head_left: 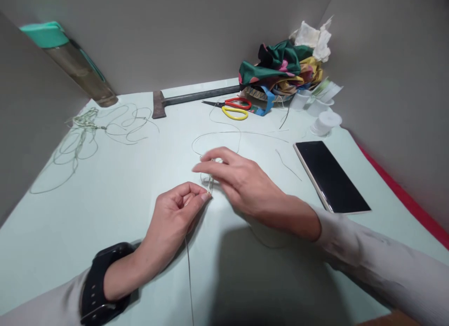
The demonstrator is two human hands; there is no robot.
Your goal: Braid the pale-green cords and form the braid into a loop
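Observation:
My left hand (174, 213) is closed, thumb and forefinger pinching a thin pale cord (190, 274). One end of the cord hangs from under this hand toward the front edge of the picture. Just above the pinch, a small looped bit of cord stands between my two hands. Over it reaches my right hand (247, 183), its fingers stretched out and apart, slightly smeared by motion; its thumb is mostly hidden. Beyond the fingertips, more thin cord curves across the pale table (140, 171).
A tangled green cord bundle (86, 120) and a bottle (75, 66) are at left. Behind lie a hammer (196, 96) and red-and-yellow-handled scissors (235, 108). Crumpled cloth (284, 64), white spools (325, 123), a phone (331, 176) and a cord scrap (289, 166) are at right.

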